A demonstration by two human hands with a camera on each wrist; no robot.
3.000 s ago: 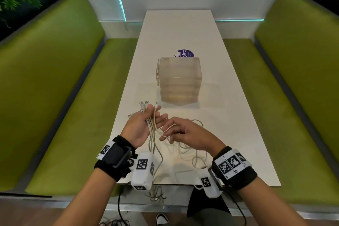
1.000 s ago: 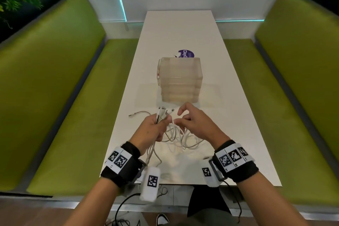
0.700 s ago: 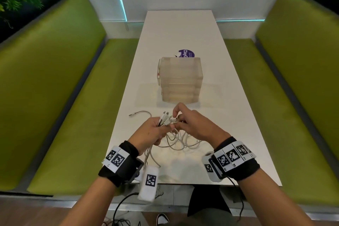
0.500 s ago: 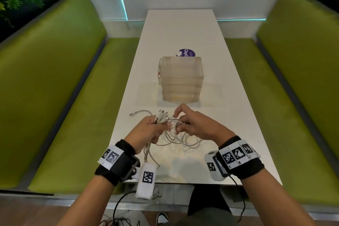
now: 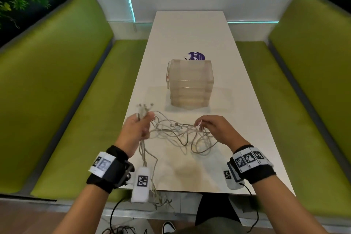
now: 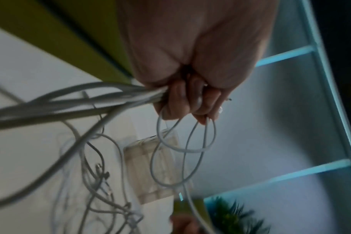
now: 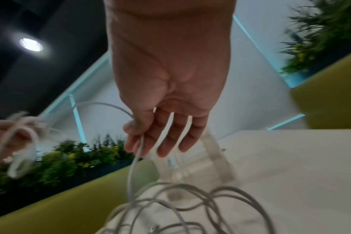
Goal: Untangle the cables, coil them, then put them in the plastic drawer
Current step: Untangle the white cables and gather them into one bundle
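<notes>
Right now I am working the untangling step, and nearest to me a few cable tails [image 5: 152, 182] are hanging off the near edge of the white table [image 5: 247, 138], so I am judging they could snag there if I tug hard. My left hand [image 5: 137, 129] is curling its fingers [image 6: 175, 101] tightly round a bundle of white cables [image 6: 74, 101], with the plug ends [image 5: 144, 107] sticking up out of the fist. My right hand [image 5: 214, 129] is pinching a single strand [image 7: 139, 148] between thumb and forefinger, the other fingers hanging loosely spread. Between the two hands the tangle of loops [image 5: 182, 135] is sagging onto the table. To do this well, I am thinking I should be holding the left fist steady as an anchor and drawing the pinched strand sideways slowly, watching which loop tightens, then feeding that end back through rather than pulling a knot shut. Beyond the hands, the translucent plastic drawer unit [image 5: 190, 83] is standing well apart on the table with its drawers looking closed; nothing is coiled yet. A purple round sticker [image 5: 197, 56] is showing just behind it.
</notes>
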